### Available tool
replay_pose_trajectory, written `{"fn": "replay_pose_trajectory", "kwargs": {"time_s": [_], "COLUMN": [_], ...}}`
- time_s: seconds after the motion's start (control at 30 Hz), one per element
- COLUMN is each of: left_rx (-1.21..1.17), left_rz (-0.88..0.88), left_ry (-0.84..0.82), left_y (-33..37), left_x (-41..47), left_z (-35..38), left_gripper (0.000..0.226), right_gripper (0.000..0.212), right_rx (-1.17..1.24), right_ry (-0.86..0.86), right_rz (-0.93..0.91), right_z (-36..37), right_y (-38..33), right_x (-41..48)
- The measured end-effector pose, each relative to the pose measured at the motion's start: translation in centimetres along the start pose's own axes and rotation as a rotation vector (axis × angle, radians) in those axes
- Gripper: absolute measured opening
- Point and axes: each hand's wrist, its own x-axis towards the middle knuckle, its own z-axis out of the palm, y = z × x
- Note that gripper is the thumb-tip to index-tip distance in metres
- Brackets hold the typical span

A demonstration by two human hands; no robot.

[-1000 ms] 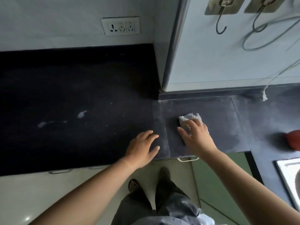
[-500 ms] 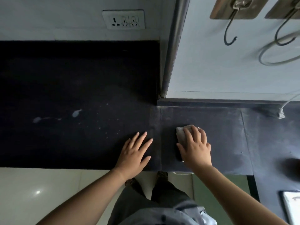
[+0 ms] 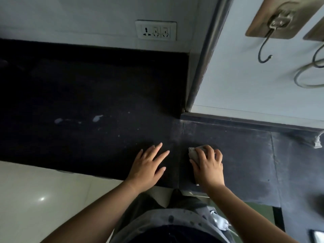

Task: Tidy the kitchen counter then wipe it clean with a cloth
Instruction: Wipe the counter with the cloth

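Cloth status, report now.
Right hand pressing cloth on counter. Left hand flat, empty. White smears unwiped, far left. Nothing blocking.

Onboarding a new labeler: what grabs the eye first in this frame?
Two bare hands low in the middle: the right hand presses a crumpled cloth onto the dark counter, and the left hand lies flat, fingers spread, beside it. Next, pale smears stand out on the counter to the left, and metal hooks hang on the wall top right.
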Motion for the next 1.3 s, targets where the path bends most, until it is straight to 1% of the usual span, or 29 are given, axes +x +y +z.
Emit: {"fn": "replay_pose_trajectory", "kwargs": {"time_s": [0.13, 0.2, 0.3, 0.4, 0.53, 0.63, 0.7, 0.77, 0.9, 0.97, 1.03, 1.2, 1.3], "left_rx": [-0.090, -0.111, -0.124, -0.077, 0.010, 0.053, 0.085, 0.113, 0.095, 0.097, 0.093, 0.049, 0.030], "left_rz": [-0.080, -0.122, -0.174, -0.191, -0.200, -0.162, -0.108, -0.063, -0.066, -0.075, -0.081, -0.084, -0.085], "left_ry": [0.100, 0.128, 0.165, 0.173, 0.121, 0.070, 0.043, 0.025, 0.023, 0.038, 0.049, 0.050, 0.054], "left_y": [-3.5, -6.2, -11.0, -15.9, -22.6, -26.0, -27.6, -28.5, -28.5, -28.4, -28.4, -28.5, -28.6], "left_x": [-2.1, -3.4, -5.3, -6.8, -8.1, -8.3, -8.4, -8.5, -8.5, -8.5, -8.7, -8.7, -8.7], "left_z": [-0.9, -1.6, -2.9, -4.1, -4.9, -5.1, -5.0, -4.9, -4.6, -4.2, -3.9, -3.8, -3.8], "left_gripper": [0.056, 0.056, 0.056, 0.057, 0.060, 0.060, 0.060, 0.059, 0.058, 0.058, 0.057, 0.058, 0.058], "right_gripper": [0.039, 0.038, 0.038, 0.038, 0.041, 0.041, 0.041, 0.042, 0.040, 0.039, 0.040, 0.044, 0.047], "right_rx": [0.030, 0.077, 0.145, 0.128, 0.057, 0.073, 0.075, 0.052, 0.013, 0.021, 0.014, -0.021, -0.056], "right_ry": [0.040, 0.060, 0.087, 0.110, 0.042, 0.106, 0.148, 0.140, 0.133, 0.148, 0.144, 0.049, 0.061], "right_rz": [-0.101, -0.115, -0.030, 0.049, 0.091, 0.154, 0.192, 0.248, 0.418, 0.464, 0.424, 0.139, 0.083], "right_z": [0.9, 1.6, 2.8, 4.1, 7.1, 8.5, 8.9, 8.9, 8.8, 8.7, 8.9, 9.5, 9.5], "right_y": [-3.9, -6.6, -11.0, -15.0, -20.4, -22.1, -22.2, -21.9, -22.8, -23.9, -25.1, -26.1, -25.0], "right_x": [0.6, 1.3, 2.9, 4.1, 2.2, -0.4, -1.7, -1.9, 1.5, 3.4, 4.4, 2.6, 1.2]}}
